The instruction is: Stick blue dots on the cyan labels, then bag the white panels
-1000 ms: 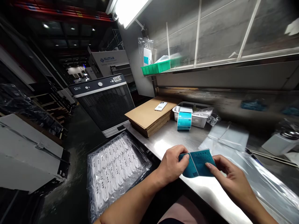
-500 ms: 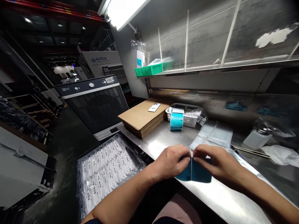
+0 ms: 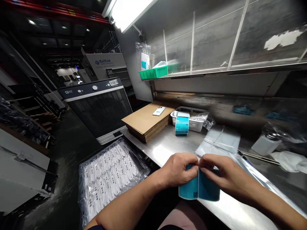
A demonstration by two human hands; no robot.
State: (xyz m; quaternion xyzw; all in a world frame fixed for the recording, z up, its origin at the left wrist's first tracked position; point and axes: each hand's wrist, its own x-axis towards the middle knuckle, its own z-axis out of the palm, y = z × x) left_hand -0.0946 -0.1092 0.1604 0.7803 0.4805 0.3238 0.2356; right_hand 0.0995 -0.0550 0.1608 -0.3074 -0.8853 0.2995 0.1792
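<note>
Just over the front edge of a stainless steel bench (image 3: 153, 150), a blue label sheet (image 3: 208, 190), creased down its middle, pinched along its top between left hand (image 3: 176, 171) and right hand (image 3: 226, 175), fingertips (image 3: 196, 166) pressed together at the crease. Farther back, a blue label roll (image 3: 181, 126) near a stack of cardboard sheets (image 3: 146, 123).

L hand (image 3: 177, 170) + R hand (image 3: 226, 175) on teal label strip (image 3: 209, 189)
</note>
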